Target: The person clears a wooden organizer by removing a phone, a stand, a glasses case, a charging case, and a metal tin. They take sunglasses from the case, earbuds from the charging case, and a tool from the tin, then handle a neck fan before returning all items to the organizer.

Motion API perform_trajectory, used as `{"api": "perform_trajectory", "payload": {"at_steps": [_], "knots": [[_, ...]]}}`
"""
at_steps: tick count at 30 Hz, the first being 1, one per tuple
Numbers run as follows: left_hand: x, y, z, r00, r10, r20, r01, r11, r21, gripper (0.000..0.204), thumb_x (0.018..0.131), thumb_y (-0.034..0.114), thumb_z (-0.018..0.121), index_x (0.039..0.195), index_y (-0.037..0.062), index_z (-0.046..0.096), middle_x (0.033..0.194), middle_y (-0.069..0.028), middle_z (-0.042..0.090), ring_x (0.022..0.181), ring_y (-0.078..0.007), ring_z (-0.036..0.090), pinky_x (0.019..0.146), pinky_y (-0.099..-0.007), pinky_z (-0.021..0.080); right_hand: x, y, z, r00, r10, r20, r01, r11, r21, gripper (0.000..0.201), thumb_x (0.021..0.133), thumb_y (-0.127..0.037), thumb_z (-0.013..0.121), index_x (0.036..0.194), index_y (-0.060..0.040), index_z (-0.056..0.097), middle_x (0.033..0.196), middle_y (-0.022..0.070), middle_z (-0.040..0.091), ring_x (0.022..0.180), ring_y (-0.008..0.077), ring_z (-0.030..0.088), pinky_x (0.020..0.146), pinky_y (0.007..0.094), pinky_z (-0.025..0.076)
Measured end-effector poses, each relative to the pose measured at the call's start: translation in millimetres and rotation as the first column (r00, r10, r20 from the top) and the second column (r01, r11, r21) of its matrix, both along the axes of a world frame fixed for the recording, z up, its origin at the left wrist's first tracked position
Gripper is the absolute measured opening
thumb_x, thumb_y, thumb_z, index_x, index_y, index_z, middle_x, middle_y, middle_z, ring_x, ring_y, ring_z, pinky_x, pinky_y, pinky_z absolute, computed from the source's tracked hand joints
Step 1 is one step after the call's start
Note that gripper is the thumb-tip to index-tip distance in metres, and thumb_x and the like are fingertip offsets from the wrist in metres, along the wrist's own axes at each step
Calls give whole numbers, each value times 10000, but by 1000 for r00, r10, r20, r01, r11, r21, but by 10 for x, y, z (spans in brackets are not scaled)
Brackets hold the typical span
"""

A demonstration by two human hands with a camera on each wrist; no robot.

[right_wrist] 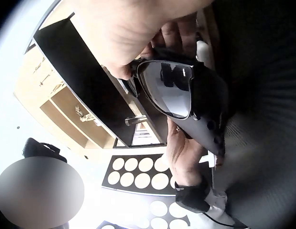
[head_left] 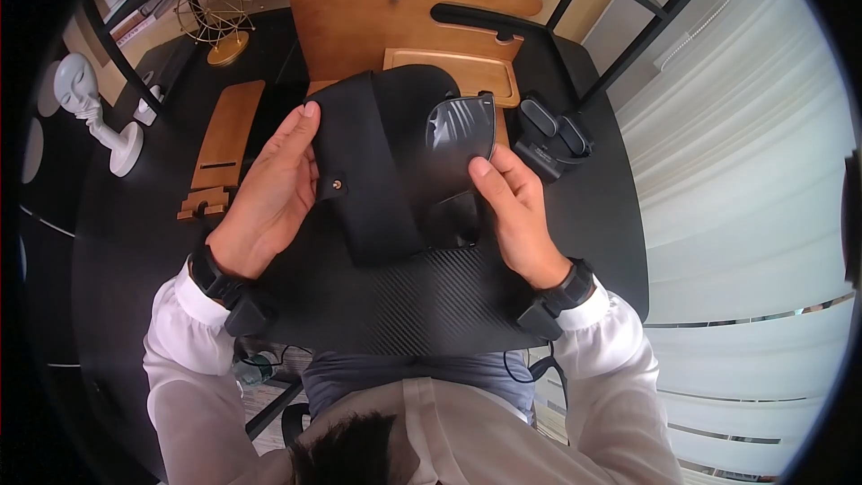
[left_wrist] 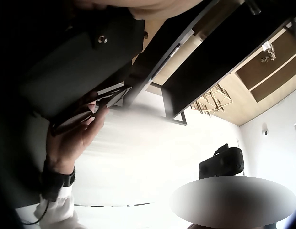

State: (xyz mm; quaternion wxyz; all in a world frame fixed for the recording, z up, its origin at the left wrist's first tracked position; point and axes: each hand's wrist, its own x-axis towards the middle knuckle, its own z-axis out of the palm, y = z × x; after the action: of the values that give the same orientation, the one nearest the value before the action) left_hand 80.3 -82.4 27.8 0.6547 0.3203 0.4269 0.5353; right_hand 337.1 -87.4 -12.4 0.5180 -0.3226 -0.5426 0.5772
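Note:
My left hand (head_left: 269, 198) grips the left side of a black soft case (head_left: 350, 139), thumb near its upper left edge. A metal snap stud (head_left: 338, 184) shows low on the case's left part; the same stud (left_wrist: 102, 39) appears in the left wrist view. Dark-lensed sunglasses (head_left: 462, 126) lie over the case's right part, one lens above the other. My right hand (head_left: 521, 216) pinches them between thumb and fingers near the middle of their right side. The right wrist view shows one shiny lens (right_wrist: 164, 93) and the black frame close up, with the case behind.
A wooden organizer board (head_left: 346, 22) with a tray (head_left: 489, 76) stands at the back of the black desk (head_left: 126, 242). Left of the case lies a slotted wooden piece (head_left: 224, 130). A black device with two oval parts (head_left: 552, 139) sits at right. A white head-shaped figure (head_left: 81, 90) stands far left.

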Motion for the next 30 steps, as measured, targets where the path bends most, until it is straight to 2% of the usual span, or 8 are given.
{"api": "perform_trajectory", "payload": {"at_steps": [5, 8, 14, 17, 21, 25, 28, 30], "knots": [[-19, -2, -21, 997, -36, -73, 40, 998, 47, 356, 1097, 400, 487, 1244, 105, 620, 1093, 17, 705, 934, -77, 687, 820, -255, 583, -56, 15, 15, 946, -277, 166, 211, 920, 330, 191, 959, -145, 731, 1027, 22, 671, 842, -27, 553, 759, 55, 470, 715, 217, 408], [21, -62, 31, 990, -110, -93, 113, 993, 30, 361, 1100, 403, 477, 1255, 107, 613, 1088, 5, 705, 925, -81, 690, 805, -251, 585, 0, -9, 153, 735, -550, 396, 224, 749, 624, 226, 897, -128, 794, 1004, 47, 700, 816, 21, 564, 715, 79, 511, 700, 220, 443], [74, -159, -29, 974, -223, -47, 226, 973, 54, 400, 1121, 393, 403, 1343, 88, 536, 1200, -22, 686, 1053, -123, 694, 894, -308, 588, -43, -65, 130, 843, -351, 407, 217, 915, 339, 252, 872, -82, 807, 1074, 43, 721, 859, 57, 622, 699, 84, 611, 658, 226, 513], [132, -216, -56, 952, -306, -19, 306, 947, 94, 408, 1109, 424, 439, 1325, 95, 548, 1217, -16, 646, 1071, -101, 647, 954, -278, 531, -47, -112, 94, 946, -146, 289, 123, 988, 95, 324, 881, -13, 767, 1180, 50, 660, 915, 52, 661, 762, 79, 655, 696, 217, 530], [201, -292, -92, 946, -323, -23, 324, 943, 77, 386, 1102, 349, 493, 1379, 81, 516, 1278, -18, 610, 1130, -104, 617, 971, -281, 515, -91, -152, 8, 984, 76, 160, -83, 996, 39, 405, 901, 62, 677, 1283, 28, 547, 971, 36, 674, 871, 89, 675, 726, 222, 545], [210, -363, -58, 913, -392, -110, 398, 916, 42, 390, 1073, 256, 576, 1401, 56, 509, 1294, -21, 604, 1179, -103, 587, 989, -284, 501, -125, -232, 58, 969, 83, 233, -97, 994, 51, 261, 930, 36, 657, 1187, 36, 609, 1045, 48, 651, 930, 82, 645, 756, 233, 547], [164, -332, -26, 902, -430, -43, 431, 902, 0, 387, 1055, 240, 615, 1377, 40, 535, 1281, -26, 615, 1177, -103, 588, 988, -280, 501, -113, -195, 197, 950, 44, 310, -124, 962, 245, 177, 906, 16, 690, 1082, 32, 681, 1011, 61, 640, 891, 143, 625, 765, 279, 529], [159, -324, -35, 904, -425, -38, 425, 905, -6, 392, 1047, 246, 628, 1371, 42, 542, 1276, -31, 628, 1160, -116, 613, 977, -289, 518, -66, -114, 124, 878, -88, 471, -186, 843, 505, 167, 876, -2, 717, 1043, 6, 723, 979, 72, 625, 884, 201, 598, 763, 315, 505]]}}
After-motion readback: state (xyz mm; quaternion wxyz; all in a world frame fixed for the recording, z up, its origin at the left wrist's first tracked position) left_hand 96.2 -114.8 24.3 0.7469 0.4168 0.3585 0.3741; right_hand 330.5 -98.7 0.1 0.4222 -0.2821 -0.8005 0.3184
